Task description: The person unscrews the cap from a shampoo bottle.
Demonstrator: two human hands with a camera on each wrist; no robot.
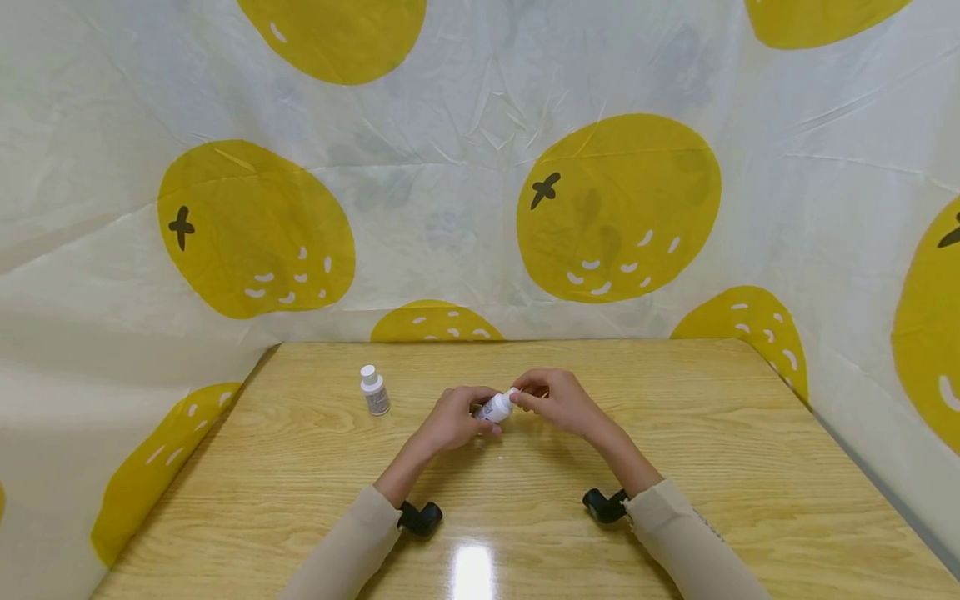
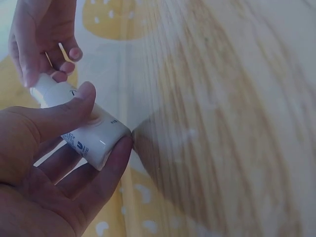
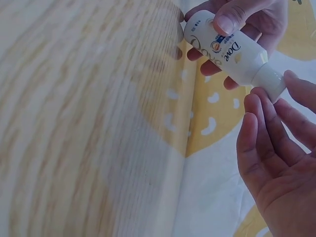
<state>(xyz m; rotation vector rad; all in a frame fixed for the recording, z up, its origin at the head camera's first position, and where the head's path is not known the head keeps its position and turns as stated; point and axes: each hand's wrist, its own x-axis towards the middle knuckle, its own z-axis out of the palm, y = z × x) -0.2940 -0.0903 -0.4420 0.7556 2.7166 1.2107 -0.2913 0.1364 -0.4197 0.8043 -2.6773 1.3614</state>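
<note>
Between the two hands, a small white Dove bottle (image 3: 232, 52) lies tilted, its cap end toward the right hand. The left hand (image 1: 455, 417) grips the bottle's body, thumb on one side and fingers round the other, as the left wrist view (image 2: 98, 140) also shows. At the other end, the right hand (image 1: 557, 402) pinches the white cap (image 3: 269, 81) between thumb and fingertips. The cap sits on the bottle's neck. A second white bottle (image 1: 375, 392), also capped, stands upright on the table to the left of the left hand.
Both hands are over a wooden table (image 1: 300, 500). Behind and beside it hangs a white cloth (image 1: 435, 225) with large yellow fruit prints. Black wrist devices sit at both sleeve cuffs, the left one (image 1: 422, 518) and the right one (image 1: 604, 506).
</note>
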